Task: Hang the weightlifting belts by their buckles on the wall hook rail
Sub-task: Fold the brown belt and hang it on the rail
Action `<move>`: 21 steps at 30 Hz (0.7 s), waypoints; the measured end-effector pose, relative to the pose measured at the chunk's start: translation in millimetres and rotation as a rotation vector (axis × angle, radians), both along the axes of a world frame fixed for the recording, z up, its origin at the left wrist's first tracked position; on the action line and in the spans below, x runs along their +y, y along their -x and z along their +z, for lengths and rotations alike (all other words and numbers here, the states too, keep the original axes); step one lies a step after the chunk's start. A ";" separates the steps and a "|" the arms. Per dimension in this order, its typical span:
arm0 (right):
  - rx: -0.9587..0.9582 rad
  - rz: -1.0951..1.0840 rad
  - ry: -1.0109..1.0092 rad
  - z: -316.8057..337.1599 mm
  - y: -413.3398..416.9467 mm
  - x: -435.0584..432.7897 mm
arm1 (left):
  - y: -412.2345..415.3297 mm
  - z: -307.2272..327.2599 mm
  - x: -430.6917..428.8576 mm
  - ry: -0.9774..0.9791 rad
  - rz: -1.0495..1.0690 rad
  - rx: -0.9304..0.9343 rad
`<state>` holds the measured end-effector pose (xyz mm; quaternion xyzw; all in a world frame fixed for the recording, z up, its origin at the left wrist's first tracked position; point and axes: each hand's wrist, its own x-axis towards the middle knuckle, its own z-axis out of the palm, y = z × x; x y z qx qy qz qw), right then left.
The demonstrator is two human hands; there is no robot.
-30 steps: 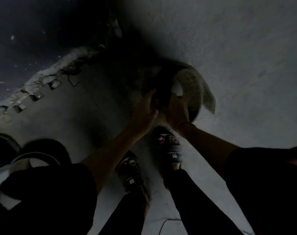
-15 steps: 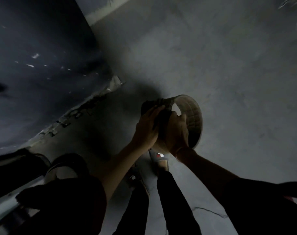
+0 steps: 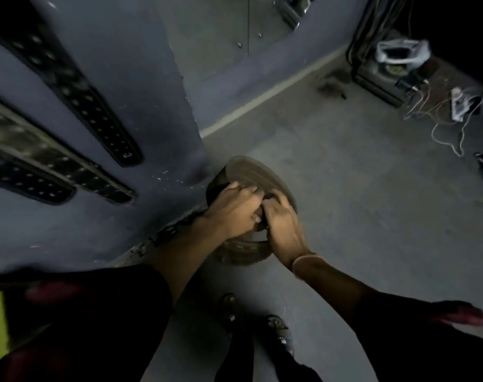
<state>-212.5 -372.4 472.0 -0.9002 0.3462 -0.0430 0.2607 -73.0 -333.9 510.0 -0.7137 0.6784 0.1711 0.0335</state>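
I hold a curled tan weightlifting belt [image 3: 255, 175] in front of me at mid-frame, above the floor. My left hand [image 3: 232, 208] grips its dark end on the left, and my right hand [image 3: 283, 221] grips the belt just beside it; the buckle is hidden under my fingers. On the blue wall to the left hang three dark belts with rows of holes: one upper [image 3: 77, 97], one long middle belt [image 3: 50, 150] and one lower [image 3: 28, 180]. Their tops and the hook rail are out of view.
A blue wall pillar [image 3: 152, 78] stands close on my left, its corner near the held belt. At the back right lie a dark box [image 3: 381, 78], a white bag [image 3: 400, 49] and loose cables [image 3: 441, 114] on the grey floor. My sandalled feet [image 3: 279, 330] are below.
My view has swung up from the floor toward the wall, so the hanging belts and the back corner now show. Both hands have kept hold of the tan belt and lifted it.
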 end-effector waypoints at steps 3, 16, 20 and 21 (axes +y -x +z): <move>-0.055 0.045 0.043 53.4 -0.7 -3.2 | 9.8 54.9 15.7 0.028 0.112 -0.080; -0.245 -0.120 0.009 217.9 -12.8 36.3 | 28.9 171.9 131.2 0.659 1.155 1.125; -0.563 -0.274 -0.481 252.2 -35.2 77.5 | 29.1 212.7 144.8 0.884 1.326 1.384; -0.672 -0.309 -0.680 261.1 -42.3 87.8 | 24.7 221.0 148.0 0.922 1.308 1.400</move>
